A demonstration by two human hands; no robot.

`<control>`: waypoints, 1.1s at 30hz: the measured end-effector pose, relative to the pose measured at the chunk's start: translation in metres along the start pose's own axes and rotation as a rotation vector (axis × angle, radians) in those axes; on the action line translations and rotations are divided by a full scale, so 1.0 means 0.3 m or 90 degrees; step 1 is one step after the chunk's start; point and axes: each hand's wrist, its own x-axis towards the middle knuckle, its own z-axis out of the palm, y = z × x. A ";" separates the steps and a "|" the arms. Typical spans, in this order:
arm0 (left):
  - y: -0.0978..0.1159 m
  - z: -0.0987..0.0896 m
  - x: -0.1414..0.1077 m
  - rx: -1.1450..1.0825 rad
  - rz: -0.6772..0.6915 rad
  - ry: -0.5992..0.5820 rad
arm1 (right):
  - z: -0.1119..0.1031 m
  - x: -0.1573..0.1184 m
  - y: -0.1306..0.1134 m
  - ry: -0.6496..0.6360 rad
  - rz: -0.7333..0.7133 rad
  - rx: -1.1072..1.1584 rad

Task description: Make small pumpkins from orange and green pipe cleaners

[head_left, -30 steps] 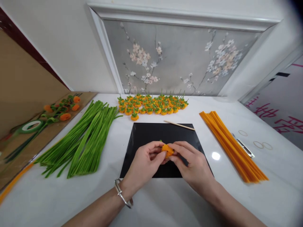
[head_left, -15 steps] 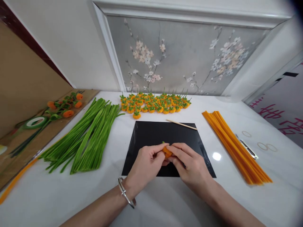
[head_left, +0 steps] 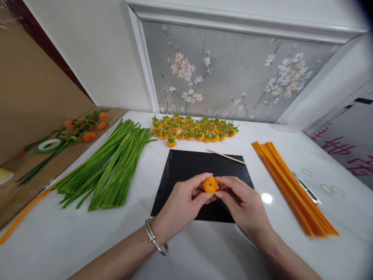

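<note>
A small round orange fuzzy piece (head_left: 210,185) with a dark hole at its centre is held above the black mat (head_left: 186,165). My left hand (head_left: 182,200) grips it from the left, fingers bent round its edge. From the right, my right hand (head_left: 243,202) pinches its other side with thumb and fingers. A thin wooden stick (head_left: 226,156) lies across the mat's back edge. Behind the mat stand several small orange pieces with green tops (head_left: 190,136). What lies beneath the held piece is hidden by my fingers.
Green fuzzy strips (head_left: 116,171) lie at the left, orange strips (head_left: 294,188) at the right. Small scissors or snips (head_left: 307,189) and thin rings (head_left: 325,189) are beyond them. Green tape (head_left: 50,145) and orange flowers (head_left: 89,136) rest on cardboard at far left.
The held orange piece has been turned so its holed face shows towards the camera. Both hands have shifted their grip around it, and the view has moved slightly.
</note>
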 end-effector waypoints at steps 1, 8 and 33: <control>-0.003 0.000 0.002 -0.010 0.002 0.000 | 0.002 -0.001 0.000 0.001 -0.001 0.000; -0.011 0.007 0.008 -0.107 -0.006 -0.022 | -0.002 0.004 0.001 0.010 0.000 0.056; 0.109 0.009 0.086 0.241 0.175 0.027 | -0.006 0.078 0.001 -0.012 0.272 0.528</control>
